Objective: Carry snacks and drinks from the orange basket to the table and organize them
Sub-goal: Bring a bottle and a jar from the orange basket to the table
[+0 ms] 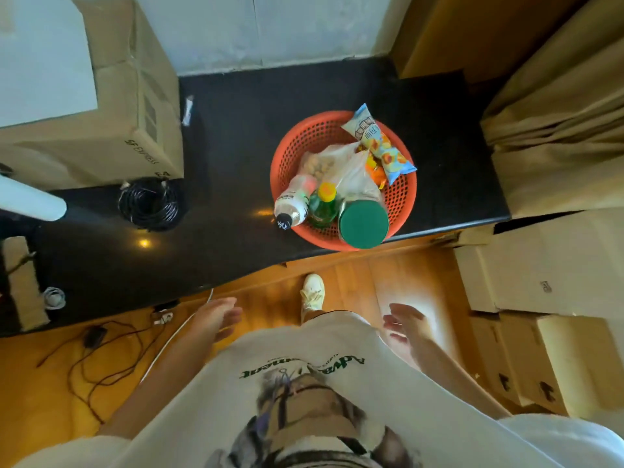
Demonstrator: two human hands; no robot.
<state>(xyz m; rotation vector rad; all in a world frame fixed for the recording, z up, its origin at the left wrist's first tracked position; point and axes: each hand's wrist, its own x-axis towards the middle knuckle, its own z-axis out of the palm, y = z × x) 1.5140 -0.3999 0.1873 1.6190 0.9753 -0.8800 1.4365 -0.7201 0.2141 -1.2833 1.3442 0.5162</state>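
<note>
Looking straight down at my own front: white tee w/ green lettering [304,364], one white sneaker [312,293] out ahead on the wood floor [358,275]. Both hands hang low by my hips, nothing in either. Left hand [219,315] has fingers loosely extended, relaxed, palm turned inward; right hand [403,324] also loose, fingers a bit spread and slightly blurred, so no finer detail on it. The orange basket [403,194] sits on a black glossy ledge [236,136] ahead of me, close to its front edge, well apart from both hands. Inside it, packed tight: a jar w/ green lid [364,224] at the near rim, upright; just beside it to the left a green bottle w/ yellow-orange cap [325,202]; left of that a clear bottle w/ black cap [292,206], tilted, its cap end poking out over the rim. Behind those a clear plastic bag [347,167] w/ some pale round snacks in it, an orange packet [374,170] mostly hidden, and a light-blue snack pack [380,143] leaning across the far-right rim. Elsewhere on the ledge: a coil of black cable [148,206] to the left, near a cardboard box [131,106]. More cardboard boxes [540,282] stacked on my right, tan curtain [557,130] above them. Dark cords [94,359] trail over the floor at lower left.
</note>
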